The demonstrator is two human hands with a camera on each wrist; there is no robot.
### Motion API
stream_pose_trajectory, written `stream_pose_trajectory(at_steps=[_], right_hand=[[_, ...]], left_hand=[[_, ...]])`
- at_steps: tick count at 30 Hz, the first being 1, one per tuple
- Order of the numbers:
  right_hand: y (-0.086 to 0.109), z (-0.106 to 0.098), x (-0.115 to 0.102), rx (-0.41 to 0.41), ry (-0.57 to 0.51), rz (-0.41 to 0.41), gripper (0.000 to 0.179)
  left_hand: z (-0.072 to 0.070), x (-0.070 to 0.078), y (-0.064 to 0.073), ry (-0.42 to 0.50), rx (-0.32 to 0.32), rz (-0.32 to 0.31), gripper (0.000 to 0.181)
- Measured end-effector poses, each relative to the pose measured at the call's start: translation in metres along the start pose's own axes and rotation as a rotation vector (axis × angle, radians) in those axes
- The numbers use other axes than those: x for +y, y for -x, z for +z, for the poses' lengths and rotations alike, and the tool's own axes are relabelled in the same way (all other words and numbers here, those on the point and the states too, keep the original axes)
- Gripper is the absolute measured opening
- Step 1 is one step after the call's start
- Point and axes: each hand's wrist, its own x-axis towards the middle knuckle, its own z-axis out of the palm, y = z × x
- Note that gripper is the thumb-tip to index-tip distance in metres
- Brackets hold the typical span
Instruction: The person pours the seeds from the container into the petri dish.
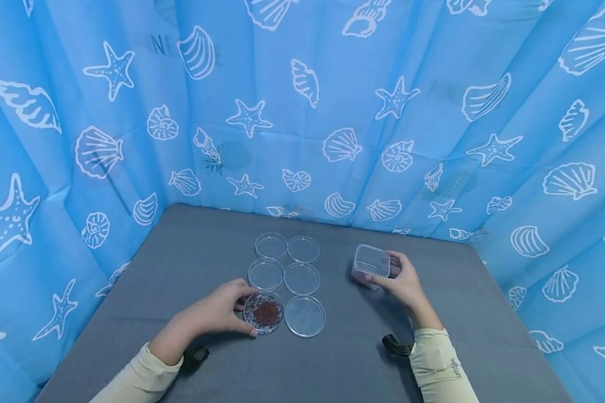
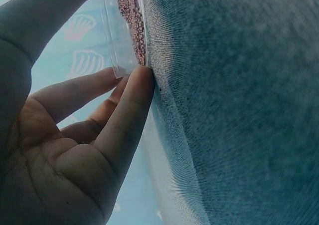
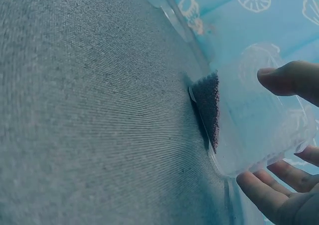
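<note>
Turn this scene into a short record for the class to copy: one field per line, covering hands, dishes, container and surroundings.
Left hand: holds the grain dish at its edge
Right hand: grips a clear container
Container contents: reddish-brown grains
Dish layout: six round clear dishes, two columns of three
Grain dish position: left column, nearest the person
Other dishes: five, no grains visible
Surface: grey cloth
Backdrop: blue curtain, white sea-life prints

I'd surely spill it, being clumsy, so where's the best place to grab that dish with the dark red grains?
Probably take the dish by its low round rim, from the left, thumb near and fingers far, as the left hand holds it. It lies about level, with one clear dish close on its right and another just beyond.
</note>
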Motion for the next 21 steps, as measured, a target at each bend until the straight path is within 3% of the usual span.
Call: stream_pose_trajectory(at_steps=[6, 11, 14, 21], right_hand=[[0.001, -0.005, 0.008, -0.029, 0.009, -0.006, 0.098], [0.004, -0.006, 0.010, -0.073, 0.040, -0.036, 0.118], [0.007, -0.004, 0.007, -0.042, 0.130, -0.088, 0.129], [0.016, -0.002, -0.014, 0.060, 0.326, -0.208, 0.131]], left_hand=[[0.001, 0.001, 0.000, -0.005, -0.004, 0.005, 0.092], [-0.001, 0.003, 0.000, 0.008, -0.010, 0.002, 0.092], [-0.002, 0.003, 0.000, 0.006, -0.012, 0.002, 0.091], [-0.001, 0.001, 0.000, 0.009, -0.008, 0.005, 0.091]])
